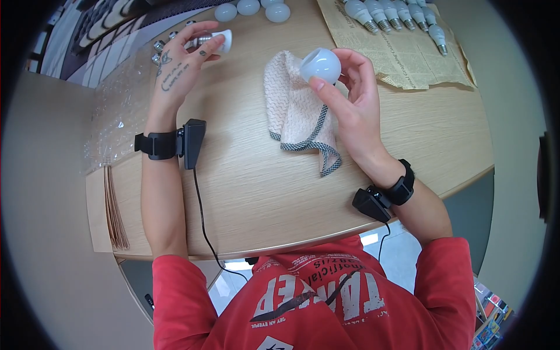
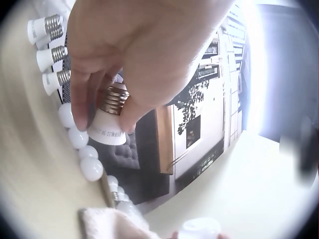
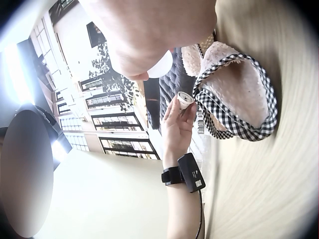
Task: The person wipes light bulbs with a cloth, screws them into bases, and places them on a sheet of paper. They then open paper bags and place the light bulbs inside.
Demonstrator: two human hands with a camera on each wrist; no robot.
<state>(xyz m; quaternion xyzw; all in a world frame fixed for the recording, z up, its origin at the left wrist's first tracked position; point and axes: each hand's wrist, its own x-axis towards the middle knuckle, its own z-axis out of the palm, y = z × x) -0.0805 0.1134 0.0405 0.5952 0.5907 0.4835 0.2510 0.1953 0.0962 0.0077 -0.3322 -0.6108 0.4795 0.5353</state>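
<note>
Fingers and thumb of my left hand [image 1: 182, 70] pinch a light bulb base [image 2: 108, 117], a white plastic collar with a silver screw cap. Its wide end faces right in the head view. My right hand [image 1: 360, 99] grips a round white bulb cover [image 1: 324, 65] between thumb and fingers, its opening toward the upper left. The two parts are held well apart above the table. Just left of the right hand lies a crumpled pale pink cloth [image 1: 287, 111] with a checked border. Beyond the left hand, several more bulb bases [image 2: 52, 58] stand on the table.
Several loose white covers [image 1: 248, 7] sit at the table's far edge. At the back right, several assembled bulbs [image 1: 437, 39] lie on printed brown paper [image 1: 402, 64]. Clear bubble wrap [image 1: 116, 125] and folded brown paper [image 1: 105, 210] are at the left edge.
</note>
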